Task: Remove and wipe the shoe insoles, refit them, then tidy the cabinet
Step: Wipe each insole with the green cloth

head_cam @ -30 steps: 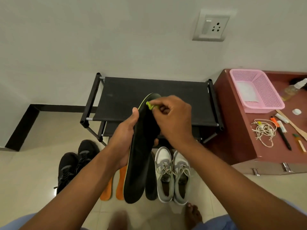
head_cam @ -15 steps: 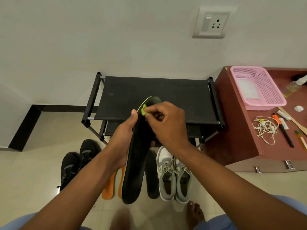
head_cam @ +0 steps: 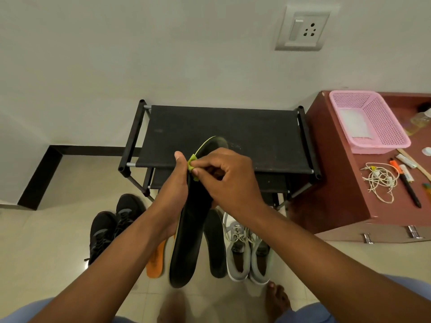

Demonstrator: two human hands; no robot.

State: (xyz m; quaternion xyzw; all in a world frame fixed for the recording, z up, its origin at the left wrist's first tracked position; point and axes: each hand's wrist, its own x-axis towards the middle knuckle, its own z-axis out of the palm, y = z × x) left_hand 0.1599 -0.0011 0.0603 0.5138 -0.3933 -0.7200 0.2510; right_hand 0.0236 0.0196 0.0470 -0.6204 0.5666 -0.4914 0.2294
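My left hand (head_cam: 173, 194) grips a long black insole (head_cam: 189, 241) with a thin green edge, held upright in front of the black shoe rack (head_cam: 221, 136). My right hand (head_cam: 229, 180) pinches a small green cloth (head_cam: 193, 165) against the insole's upper left edge, close to my left thumb. On the floor below lie a second black insole (head_cam: 215, 248), an orange insole (head_cam: 155, 261), a pair of grey and white sneakers (head_cam: 247, 250) and a pair of black sneakers (head_cam: 112, 224).
A maroon cabinet (head_cam: 345, 197) stands to the right of the rack, carrying a pink basket (head_cam: 382, 136), a tangled white cord (head_cam: 380, 180), pens and small items. A wall socket (head_cam: 303, 29) is above. My bare feet (head_cam: 277, 299) are on the tiled floor.
My right hand has slid the green cloth down and left along the insole's edge, from near its tip toward my left thumb. The left hand keeps its hold.
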